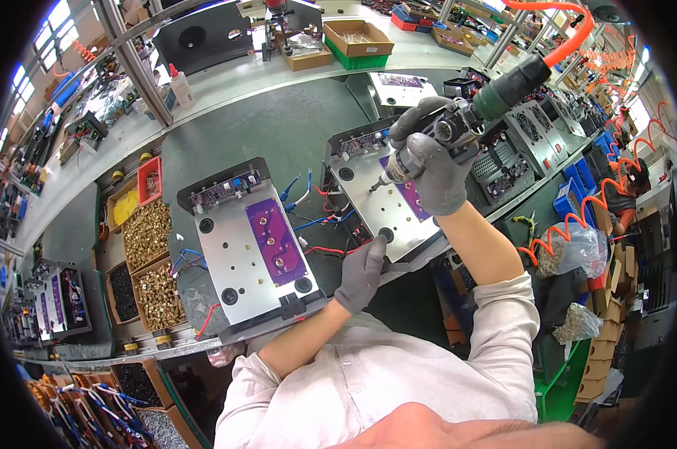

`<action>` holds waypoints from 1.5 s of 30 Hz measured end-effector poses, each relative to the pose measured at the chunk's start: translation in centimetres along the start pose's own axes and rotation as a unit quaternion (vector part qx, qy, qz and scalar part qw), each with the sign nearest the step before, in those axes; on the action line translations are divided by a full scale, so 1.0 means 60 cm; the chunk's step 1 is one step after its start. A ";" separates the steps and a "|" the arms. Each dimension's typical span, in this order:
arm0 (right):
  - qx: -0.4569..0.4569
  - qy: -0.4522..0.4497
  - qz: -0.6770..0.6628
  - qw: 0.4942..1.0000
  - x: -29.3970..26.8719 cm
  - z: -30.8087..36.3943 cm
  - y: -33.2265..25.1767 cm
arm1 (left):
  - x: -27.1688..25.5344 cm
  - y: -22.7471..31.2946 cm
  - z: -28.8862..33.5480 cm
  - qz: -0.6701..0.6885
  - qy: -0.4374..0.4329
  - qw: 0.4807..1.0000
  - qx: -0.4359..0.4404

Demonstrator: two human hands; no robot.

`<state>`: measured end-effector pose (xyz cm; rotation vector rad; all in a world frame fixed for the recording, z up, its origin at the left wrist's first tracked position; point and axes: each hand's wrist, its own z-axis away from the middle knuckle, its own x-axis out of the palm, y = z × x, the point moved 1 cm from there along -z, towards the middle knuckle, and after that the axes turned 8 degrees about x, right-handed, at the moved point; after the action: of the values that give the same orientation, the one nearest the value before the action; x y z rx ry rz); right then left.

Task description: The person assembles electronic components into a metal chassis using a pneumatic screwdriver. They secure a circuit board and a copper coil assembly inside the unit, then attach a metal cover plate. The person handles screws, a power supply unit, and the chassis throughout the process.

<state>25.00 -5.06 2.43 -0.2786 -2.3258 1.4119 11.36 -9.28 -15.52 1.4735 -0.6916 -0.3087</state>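
In a grey glove, my right hand (437, 172) wraps round a pneumatic screwdriver (407, 161) fed by an orange air hose (574, 41). Its bit points down at the silver plate of a metal chassis (376, 213); whether the tip touches a screw is too small to tell. My left hand (363, 273), also gloved, grips the near left corner of this chassis. A purple circuit board lies on the plate, partly behind my right hand. To the left rests a second chassis (230, 258) with a purple board (277, 241), blue and red wires trailing between the two.
Left of the second chassis stand boxes of brass-coloured fittings (145, 233), a box of black parts (123, 290) and a red bin (149, 179). Another chassis (400, 88) lies beyond my right hand. A white bottle (180, 86) stands by the metal post.
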 end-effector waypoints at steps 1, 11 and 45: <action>-0.011 -0.002 -0.005 1.000 -0.001 -0.001 0.003 | 0.000 -0.002 0.000 0.004 0.001 1.000 0.000; -0.011 -0.006 0.007 1.000 0.000 -0.006 0.014 | 0.001 0.008 0.002 -0.007 0.002 1.000 0.007; -0.178 -0.153 -0.147 0.961 -0.009 0.221 -0.107 | -0.024 0.126 0.109 0.415 -0.049 0.891 -0.179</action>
<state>19.94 -18.87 2.56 0.1994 -2.7299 0.9415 4.71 -12.91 -8.80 0.7148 -1.2061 0.1546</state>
